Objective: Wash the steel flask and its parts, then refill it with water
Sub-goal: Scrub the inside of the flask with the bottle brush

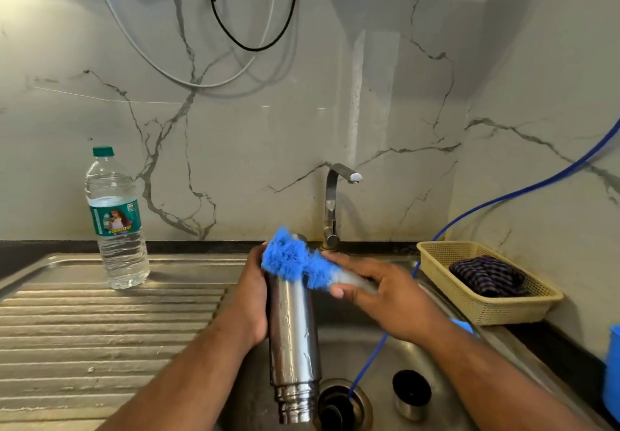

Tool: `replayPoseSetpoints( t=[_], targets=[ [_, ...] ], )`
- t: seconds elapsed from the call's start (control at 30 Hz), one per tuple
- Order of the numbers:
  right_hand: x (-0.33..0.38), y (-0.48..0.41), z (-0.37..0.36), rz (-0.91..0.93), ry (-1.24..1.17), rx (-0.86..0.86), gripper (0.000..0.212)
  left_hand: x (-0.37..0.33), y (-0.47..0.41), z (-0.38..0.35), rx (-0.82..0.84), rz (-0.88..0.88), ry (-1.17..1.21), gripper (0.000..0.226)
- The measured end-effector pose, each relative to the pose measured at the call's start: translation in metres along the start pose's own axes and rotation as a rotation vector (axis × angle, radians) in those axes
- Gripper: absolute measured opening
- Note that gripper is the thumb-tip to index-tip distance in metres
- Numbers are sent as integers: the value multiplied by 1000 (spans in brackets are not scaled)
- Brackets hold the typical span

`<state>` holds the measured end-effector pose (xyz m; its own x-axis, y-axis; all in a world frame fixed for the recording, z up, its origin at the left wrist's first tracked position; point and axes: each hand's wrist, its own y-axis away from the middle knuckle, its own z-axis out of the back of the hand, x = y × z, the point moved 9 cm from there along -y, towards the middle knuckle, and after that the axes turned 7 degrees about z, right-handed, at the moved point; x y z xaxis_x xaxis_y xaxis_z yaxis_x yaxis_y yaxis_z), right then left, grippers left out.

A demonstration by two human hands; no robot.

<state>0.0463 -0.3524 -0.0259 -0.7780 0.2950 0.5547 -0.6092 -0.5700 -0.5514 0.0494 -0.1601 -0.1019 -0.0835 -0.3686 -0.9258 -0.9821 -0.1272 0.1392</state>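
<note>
Though flask (pixel 293 330) plain, bottle label (pixel 114 217) illegible

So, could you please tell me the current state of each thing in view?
steel flask: wet, held over the sink by the left hand.
blue brush: held by the right hand, bristles against the flask's upper end.
flask cap: off, standing in the sink basin.
tap: no water running.
plastic bottle: upright, capped, partly full.
basket: holding a checked cloth.
</note>
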Motion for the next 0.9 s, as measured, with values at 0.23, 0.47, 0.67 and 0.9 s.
replayPoseSetpoints(
  t=[0.23, 0.47, 0.67, 0.9],
  targets=[
    [-7, 19, -17, 27, -26, 428, 49, 1, -3, 11, 28, 85, 99, 76],
    [5, 1, -1, 103, 189, 77, 55, 3, -3, 0, 71, 33, 21, 65],
    [-8, 10, 5, 93, 99, 268, 52, 0, -5, 1, 97, 20, 45, 69],
    [-5, 13, -3, 107, 134, 393, 56, 3, 3, -7, 113, 86, 82, 69]
  ],
)
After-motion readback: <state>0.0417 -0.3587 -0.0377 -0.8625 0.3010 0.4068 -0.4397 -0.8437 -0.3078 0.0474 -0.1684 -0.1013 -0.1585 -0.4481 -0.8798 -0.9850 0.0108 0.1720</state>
